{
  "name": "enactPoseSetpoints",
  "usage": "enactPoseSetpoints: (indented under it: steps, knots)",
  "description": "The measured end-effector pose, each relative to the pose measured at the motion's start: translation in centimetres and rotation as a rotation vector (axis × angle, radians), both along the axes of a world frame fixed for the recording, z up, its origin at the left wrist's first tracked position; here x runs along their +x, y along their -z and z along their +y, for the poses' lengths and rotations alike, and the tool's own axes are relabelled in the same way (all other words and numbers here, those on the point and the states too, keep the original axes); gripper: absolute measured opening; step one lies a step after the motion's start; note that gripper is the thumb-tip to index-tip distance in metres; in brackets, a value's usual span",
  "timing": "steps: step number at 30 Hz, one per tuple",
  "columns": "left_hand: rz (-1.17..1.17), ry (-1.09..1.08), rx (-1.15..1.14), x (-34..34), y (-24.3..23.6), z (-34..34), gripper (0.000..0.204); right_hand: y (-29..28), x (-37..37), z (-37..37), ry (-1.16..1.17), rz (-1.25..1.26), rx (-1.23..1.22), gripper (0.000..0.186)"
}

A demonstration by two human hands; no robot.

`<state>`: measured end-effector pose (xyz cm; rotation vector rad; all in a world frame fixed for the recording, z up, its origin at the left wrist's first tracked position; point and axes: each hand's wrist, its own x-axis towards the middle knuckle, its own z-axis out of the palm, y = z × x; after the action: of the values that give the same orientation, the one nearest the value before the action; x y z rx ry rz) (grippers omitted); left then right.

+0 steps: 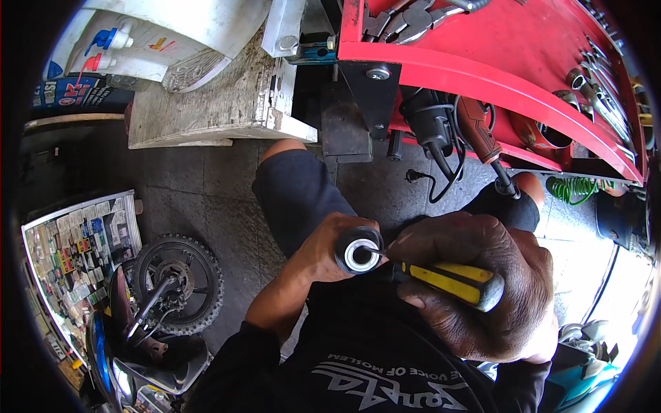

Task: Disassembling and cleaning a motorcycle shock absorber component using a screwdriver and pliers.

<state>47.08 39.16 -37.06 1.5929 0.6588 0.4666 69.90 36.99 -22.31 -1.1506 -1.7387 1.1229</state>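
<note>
My left hand [318, 249] is wrapped round a dark cylindrical part, whose open end points up at me. Inside its black rim sits a silver ring [350, 257] with a dark hole in the middle. In my right hand [506, 296] is a screwdriver [451, 281] with a yellow and black handle, gripped between thumb and fingers. Its thin shaft reaches left to the right edge of the ring; the exact spot of the tip is hard to make out. Dark stains cover the right hand's fingers. The cylinder's lower length is hidden by my hand and body.
Ahead right stands a red tool cart [441, 63] with pliers [413, 22], wrenches [606, 103] and corded power tools [478, 127]. A worn wooden bench [200, 113] bears a white water dispenser [200, 27]. At left are a motorcycle wheel [200, 275] and a sticker-covered panel [82, 248].
</note>
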Motion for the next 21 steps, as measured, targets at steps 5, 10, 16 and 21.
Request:
enactPoseSetpoints:
  steps: [5, 10, 16, 21]
  knots:
    - [0.015, 0.018, -0.022, 0.0, -0.2, 0.2, 0.025, 0.5, 0.0, 0.0, -0.051, -0.014, 0.055, 0.037]
    - [0.048, 0.063, 0.035, -0.2, -0.1, 0.3, 0.025, 1.4, -0.3, 0.0, -0.061, 0.05, 0.172, 0.044]
    - [-0.043, 0.047, 0.018, -0.3, 1.2, -0.4, 0.027, 1.0, 0.1, 0.2, -0.138, -0.031, 0.029, 0.046]
    - [-0.09, 0.093, 0.008, -0.4, 2.0, -0.3, 0.029, 0.7, 0.1, 0.5, -0.142, -0.039, -0.01, 0.05]
